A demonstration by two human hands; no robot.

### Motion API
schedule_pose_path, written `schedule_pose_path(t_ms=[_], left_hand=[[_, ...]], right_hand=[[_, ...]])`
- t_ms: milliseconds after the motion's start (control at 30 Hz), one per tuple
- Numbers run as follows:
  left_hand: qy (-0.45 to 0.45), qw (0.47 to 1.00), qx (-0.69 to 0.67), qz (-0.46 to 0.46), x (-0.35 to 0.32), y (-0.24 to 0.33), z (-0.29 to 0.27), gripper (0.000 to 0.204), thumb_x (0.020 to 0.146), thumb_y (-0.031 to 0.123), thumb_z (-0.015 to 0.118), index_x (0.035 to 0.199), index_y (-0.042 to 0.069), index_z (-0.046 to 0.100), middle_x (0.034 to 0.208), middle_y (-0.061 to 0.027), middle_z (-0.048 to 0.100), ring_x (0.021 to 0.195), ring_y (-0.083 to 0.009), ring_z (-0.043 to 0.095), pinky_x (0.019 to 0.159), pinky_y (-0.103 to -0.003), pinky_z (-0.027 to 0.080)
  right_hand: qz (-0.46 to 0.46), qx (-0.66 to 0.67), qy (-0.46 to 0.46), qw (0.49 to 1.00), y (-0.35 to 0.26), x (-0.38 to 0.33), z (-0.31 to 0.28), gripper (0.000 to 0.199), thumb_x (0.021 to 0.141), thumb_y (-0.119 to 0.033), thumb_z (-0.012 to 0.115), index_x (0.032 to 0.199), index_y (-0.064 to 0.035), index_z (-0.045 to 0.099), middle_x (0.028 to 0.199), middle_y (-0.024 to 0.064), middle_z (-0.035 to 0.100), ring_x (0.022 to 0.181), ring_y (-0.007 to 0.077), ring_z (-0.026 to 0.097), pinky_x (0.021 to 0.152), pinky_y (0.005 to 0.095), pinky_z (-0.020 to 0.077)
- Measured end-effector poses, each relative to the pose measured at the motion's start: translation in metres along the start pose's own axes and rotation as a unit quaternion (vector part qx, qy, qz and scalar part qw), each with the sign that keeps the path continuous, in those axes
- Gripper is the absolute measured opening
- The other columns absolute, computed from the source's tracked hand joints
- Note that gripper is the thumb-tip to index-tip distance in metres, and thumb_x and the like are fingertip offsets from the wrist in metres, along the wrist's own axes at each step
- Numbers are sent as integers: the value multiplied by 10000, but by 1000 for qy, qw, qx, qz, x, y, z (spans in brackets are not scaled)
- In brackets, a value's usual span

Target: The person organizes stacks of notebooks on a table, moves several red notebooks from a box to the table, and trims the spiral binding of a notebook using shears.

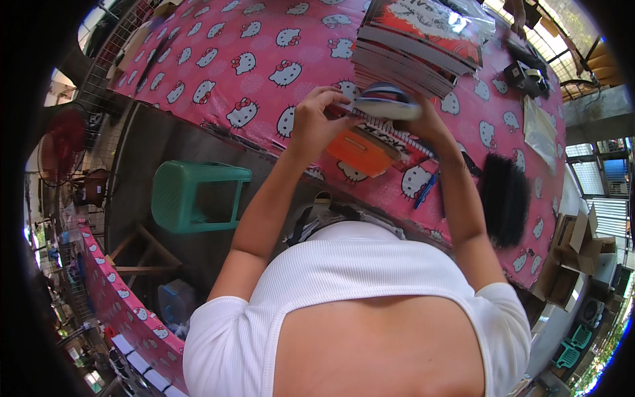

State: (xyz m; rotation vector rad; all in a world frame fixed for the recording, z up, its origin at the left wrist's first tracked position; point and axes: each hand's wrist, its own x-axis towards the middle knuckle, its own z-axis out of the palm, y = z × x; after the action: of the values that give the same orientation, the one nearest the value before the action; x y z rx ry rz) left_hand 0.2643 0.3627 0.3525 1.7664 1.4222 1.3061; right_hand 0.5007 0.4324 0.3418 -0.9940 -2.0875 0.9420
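Observation:
My right hand (426, 119) is closed round a thick roll of tape (390, 109), whitish with a dark blue part, blurred by motion. The roll is above a spiral-bound notebook (403, 137) with black lettering on its cover. An orange cover or flap (360, 153) sticks out on the near side of the notebook. To the left, my left hand (319, 116) has its thumb and fingers apart, the thumb close to the notebook's left end. Whether the thumb touches it I cannot tell.
Stacked notebooks (417, 56) stand beyond my hands on the pink patterned tablecloth (264, 86). A blue pen (425, 192) and a black bristly object (504, 198) lie to the right, with a clear plastic sheet (539, 132) farther off. A green stool (192, 195) stands left. Another person's hand (518, 16) shows far right.

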Motion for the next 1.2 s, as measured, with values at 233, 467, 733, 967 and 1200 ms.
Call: schedule_pose_path(t_ms=[233,467,733,967,1200], left_hand=[[45,954,-288,-73,3,-19,-6,226,746,-21,669,957,38,616,945,-76,615,798,-130,608,686,-235,504],[9,959,-244,-142,3,-20,-15,302,765,-70,621,1049,34,618,947,-69,647,758,-96,600,652,-212,498],[-40,955,-291,-39,15,-13,-25,229,733,-33,682,946,12,613,890,-78,633,787,-127,600,672,-243,507],[161,933,-154,282,-11,108,-64,164,710,-24,711,820,34,605,836,-103,642,756,-185,611,680,-296,502],[1,986,-168,-27,-56,49,18,178,648,-24,748,785,-10,636,884,-125,657,796,-182,628,703,-269,506]], right_hand=[[12,-139,-48,989,-1,29,17,472,575,-8,680,1036,-1,576,946,52,627,874,168,578,751,304,479],[-5,-222,19,975,24,35,29,437,593,-44,645,1024,-103,601,909,183,626,832,350,607,710,423,482],[29,-416,136,899,23,-49,36,597,693,-288,689,1214,-128,444,1229,164,461,1119,367,448,887,439,399],[463,-398,83,788,-16,-160,48,621,762,-408,634,1276,-139,412,1281,211,396,1208,376,354,968,442,328],[319,-298,134,890,-8,-201,44,423,782,-210,631,1184,-124,528,1184,162,497,1083,308,490,878,368,422]])
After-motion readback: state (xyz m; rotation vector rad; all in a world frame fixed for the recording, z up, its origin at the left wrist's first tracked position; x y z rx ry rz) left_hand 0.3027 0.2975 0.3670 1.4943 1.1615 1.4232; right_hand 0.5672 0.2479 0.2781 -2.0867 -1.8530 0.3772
